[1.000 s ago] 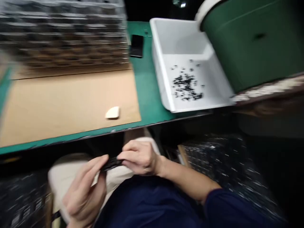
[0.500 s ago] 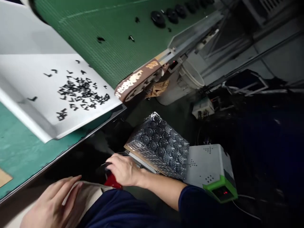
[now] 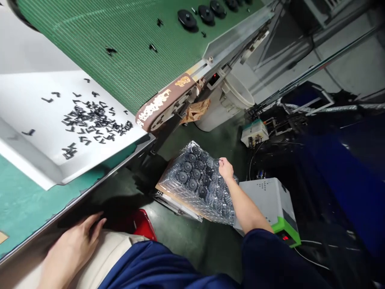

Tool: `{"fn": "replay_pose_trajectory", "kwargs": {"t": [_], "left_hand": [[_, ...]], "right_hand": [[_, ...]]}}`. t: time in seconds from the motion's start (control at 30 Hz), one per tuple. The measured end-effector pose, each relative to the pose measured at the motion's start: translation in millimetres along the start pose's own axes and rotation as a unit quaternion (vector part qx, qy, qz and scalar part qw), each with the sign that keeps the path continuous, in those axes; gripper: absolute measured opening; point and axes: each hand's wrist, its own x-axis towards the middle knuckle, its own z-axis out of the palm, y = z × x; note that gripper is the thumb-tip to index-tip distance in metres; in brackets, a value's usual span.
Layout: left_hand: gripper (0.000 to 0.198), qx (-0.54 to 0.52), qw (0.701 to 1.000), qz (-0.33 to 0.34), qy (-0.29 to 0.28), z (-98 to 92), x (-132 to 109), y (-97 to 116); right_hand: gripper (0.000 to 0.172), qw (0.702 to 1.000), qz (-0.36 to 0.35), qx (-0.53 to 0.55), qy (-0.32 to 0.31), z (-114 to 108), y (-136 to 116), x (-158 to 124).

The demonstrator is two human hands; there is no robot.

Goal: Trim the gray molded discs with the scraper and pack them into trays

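My right hand (image 3: 226, 168) is over the upper right part of a clear plastic blister tray (image 3: 224, 200), its fingers pinched at the edge of a black round part (image 3: 217, 162), mostly hidden by the fingers. Several similar black discs (image 3: 192, 184) sit in the tray's pockets on its left side. Low on the left, near my lap and the table edge, my left hand (image 3: 70, 247) rests with thumb and fingers apart, holding nothing.
A green conveyor belt (image 3: 120, 28) carries several black discs and small clips. Small black clips lie in a white tray (image 3: 54, 160) on the green table (image 3: 18, 192). Around stand a grey-green machine box (image 3: 264, 200), a white bin (image 3: 210, 114) and a red stool (image 3: 146, 224).
My right hand has moved from beside the red stool, carrying a dark part, up and right to the blister tray. My left hand has shifted slightly; the whole view has moved a little.
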Motion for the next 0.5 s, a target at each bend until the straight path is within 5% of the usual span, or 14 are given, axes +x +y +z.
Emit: {"fn": "replay_pose_trajectory", "kwargs": {"t": [0.27, 0.5], "left_hand": [[0.063, 0.033, 0.998, -0.042, -0.039, -10.3, -11, 11], [0.058, -0.048, 0.997, -0.048, -0.037, -6.7, -15, 2]], "right_hand": [[0.036, 0.996, -0.006, -0.057, -0.068, 26, -11, 27], [0.034, 0.995, 0.054, -0.056, -0.054, -8, 7, 15]]}}
